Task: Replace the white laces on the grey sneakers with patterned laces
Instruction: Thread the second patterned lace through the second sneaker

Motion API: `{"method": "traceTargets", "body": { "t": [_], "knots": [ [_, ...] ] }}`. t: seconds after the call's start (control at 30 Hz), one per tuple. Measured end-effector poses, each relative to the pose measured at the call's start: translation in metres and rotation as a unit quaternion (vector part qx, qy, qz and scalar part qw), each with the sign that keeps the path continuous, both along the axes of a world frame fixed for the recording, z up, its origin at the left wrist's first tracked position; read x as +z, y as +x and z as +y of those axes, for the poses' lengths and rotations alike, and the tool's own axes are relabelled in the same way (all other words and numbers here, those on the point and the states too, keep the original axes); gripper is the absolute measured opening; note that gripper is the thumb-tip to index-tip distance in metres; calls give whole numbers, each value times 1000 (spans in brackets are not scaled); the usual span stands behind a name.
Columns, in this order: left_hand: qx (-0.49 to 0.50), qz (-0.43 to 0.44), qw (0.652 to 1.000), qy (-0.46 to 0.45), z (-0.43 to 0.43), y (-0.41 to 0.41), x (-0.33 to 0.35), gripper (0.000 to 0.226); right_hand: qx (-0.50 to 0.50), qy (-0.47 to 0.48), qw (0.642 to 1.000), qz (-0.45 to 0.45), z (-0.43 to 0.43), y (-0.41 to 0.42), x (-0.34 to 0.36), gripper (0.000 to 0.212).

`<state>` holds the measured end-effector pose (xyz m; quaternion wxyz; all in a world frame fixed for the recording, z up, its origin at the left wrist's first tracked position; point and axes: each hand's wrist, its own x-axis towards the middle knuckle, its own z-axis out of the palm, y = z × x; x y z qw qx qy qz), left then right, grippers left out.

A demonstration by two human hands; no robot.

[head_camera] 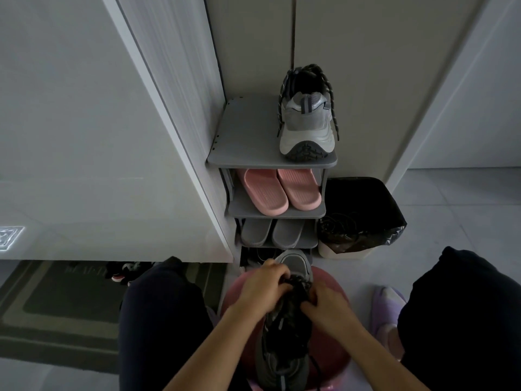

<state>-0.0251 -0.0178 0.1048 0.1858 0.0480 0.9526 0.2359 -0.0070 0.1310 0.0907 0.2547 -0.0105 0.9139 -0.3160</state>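
A grey sneaker (pixel 284 368) lies on a pink round stool (pixel 335 359) between my knees, toe pointing away. Dark patterned laces (pixel 296 282) run across its upper. My left hand (pixel 263 289) pinches the lace near the toe end. My right hand (pixel 328 306) grips the lace on the sneaker's right side. The second grey sneaker (pixel 307 125) stands heel toward me on the top shelf of the rack, with dark patterned laces (pixel 334 119) hanging down both sides. No white laces are in sight.
A grey shoe rack (pixel 245 148) stands ahead with pink slides (pixel 279 191) and grey slides (pixel 272 232) on lower shelves. A bin with a black bag (pixel 363 215) sits to its right. A white cabinet door (pixel 112 136) is left. A doormat (pixel 56 311) lies bottom left.
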Motion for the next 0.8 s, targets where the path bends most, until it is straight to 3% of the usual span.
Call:
{"method": "traceTargets", "body": {
  "t": [0.1,0.23,0.37,0.43,0.5,0.57,0.67,0.8],
  "knots": [
    [-12,20,999,-24,7,-6,1,20,3,-2,1000,24,8,-5,3,33],
    [-57,59,996,-24,-5,-5,6,14,-49,-19,999,14,13,-4,5,16],
    [49,108,989,-91,-55,-6,20,13,-75,-19,997,-2,13,-3,3,25],
    [103,75,982,-140,-79,-7,23,17,-66,-29,997,-21,11,-4,0,30],
    [86,-2,982,-167,-84,-5,20,15,-57,-36,997,-34,9,-6,-3,33],
    [60,-34,990,-124,-73,0,14,6,-54,-39,997,-42,9,-7,-3,35],
    [50,-42,997,37,-40,8,4,33,-37,-35,998,-45,6,-7,-2,35],
    [17,24,999,-23,-2,11,-2,27,-30,-34,998,-37,1,-12,-1,34]
  ]
}}
